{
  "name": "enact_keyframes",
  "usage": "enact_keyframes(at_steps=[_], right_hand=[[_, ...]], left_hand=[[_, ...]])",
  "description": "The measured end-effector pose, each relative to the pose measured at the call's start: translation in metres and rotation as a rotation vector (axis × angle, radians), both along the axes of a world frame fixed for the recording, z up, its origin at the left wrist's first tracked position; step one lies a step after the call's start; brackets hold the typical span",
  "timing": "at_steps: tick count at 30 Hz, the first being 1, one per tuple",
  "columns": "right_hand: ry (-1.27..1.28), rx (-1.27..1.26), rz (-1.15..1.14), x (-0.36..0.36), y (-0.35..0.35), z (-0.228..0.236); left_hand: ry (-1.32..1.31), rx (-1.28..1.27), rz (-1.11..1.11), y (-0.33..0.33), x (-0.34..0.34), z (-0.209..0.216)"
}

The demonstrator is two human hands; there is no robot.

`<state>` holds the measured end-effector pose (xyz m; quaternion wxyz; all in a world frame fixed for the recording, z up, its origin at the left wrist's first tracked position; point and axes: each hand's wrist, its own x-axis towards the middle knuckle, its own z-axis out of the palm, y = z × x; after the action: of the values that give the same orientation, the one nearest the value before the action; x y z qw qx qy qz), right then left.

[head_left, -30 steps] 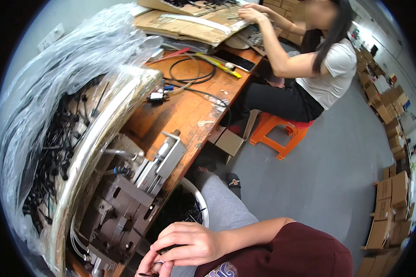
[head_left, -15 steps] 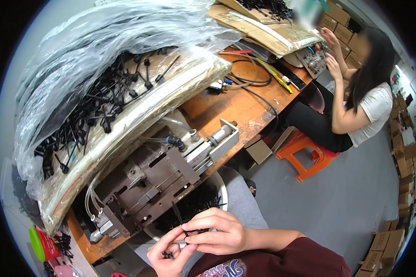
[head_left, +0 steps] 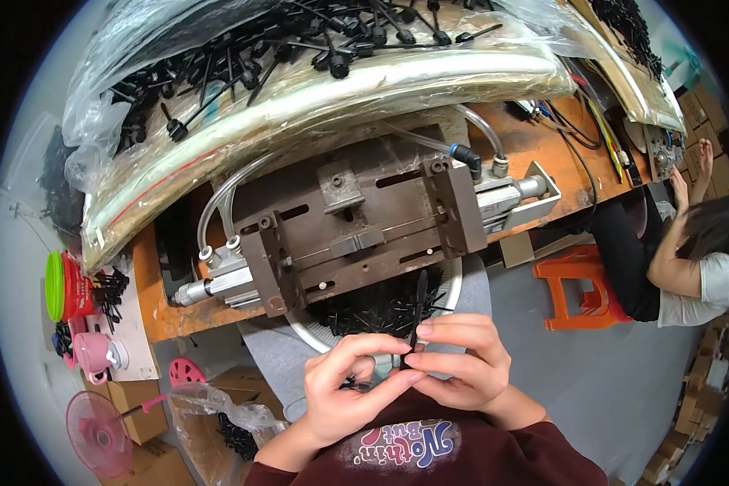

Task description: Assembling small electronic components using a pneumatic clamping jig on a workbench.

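Note:
Between my two hands, close to my chest, a slim black plastic piece [head_left: 419, 304] stands nearly upright. My right hand [head_left: 468, 364] is closed on it, thumb and fingertips pinching its lower part. My left hand [head_left: 350, 389] pinches the same piece low down with thumb and forefinger; its other fingers curl, and small dark bits show under them that I cannot make out. Just beyond my hands is a white basket [head_left: 304, 328] holding many thin black pieces. Above it stands a brown metal fixture [head_left: 300, 202] with an air cylinder at each end.
Black stemmed parts [head_left: 332, 61] lie heaped under clear plastic sheeting [head_left: 154, 49] behind the fixture. Air hoses [head_left: 211, 206] loop over the wooden bench [head_left: 170, 320]. A pink fan [head_left: 97, 429] stands at lower left. At right, a co-worker [head_left: 680, 267] sits beside an orange stool [head_left: 571, 287].
My view has swung right, so the bench now lies more level and the co-worker sits nearer the edge. Both hands still hold the black piece, which stands more upright.

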<state>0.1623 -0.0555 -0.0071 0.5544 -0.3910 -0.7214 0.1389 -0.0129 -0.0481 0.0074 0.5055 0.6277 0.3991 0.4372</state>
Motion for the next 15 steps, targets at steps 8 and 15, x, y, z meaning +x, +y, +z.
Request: enact_keyframes(at_steps=[8,15], right_hand=[[-0.009,-0.043,0.069,-0.003,0.007,-0.002],[-0.001,-0.075,0.126,-0.009,0.018,-0.004]], left_hand=[[-0.037,0.044,0.020,0.004,-0.002,-0.004],[-0.037,-0.056,0.108,0.002,-0.009,-0.007]])
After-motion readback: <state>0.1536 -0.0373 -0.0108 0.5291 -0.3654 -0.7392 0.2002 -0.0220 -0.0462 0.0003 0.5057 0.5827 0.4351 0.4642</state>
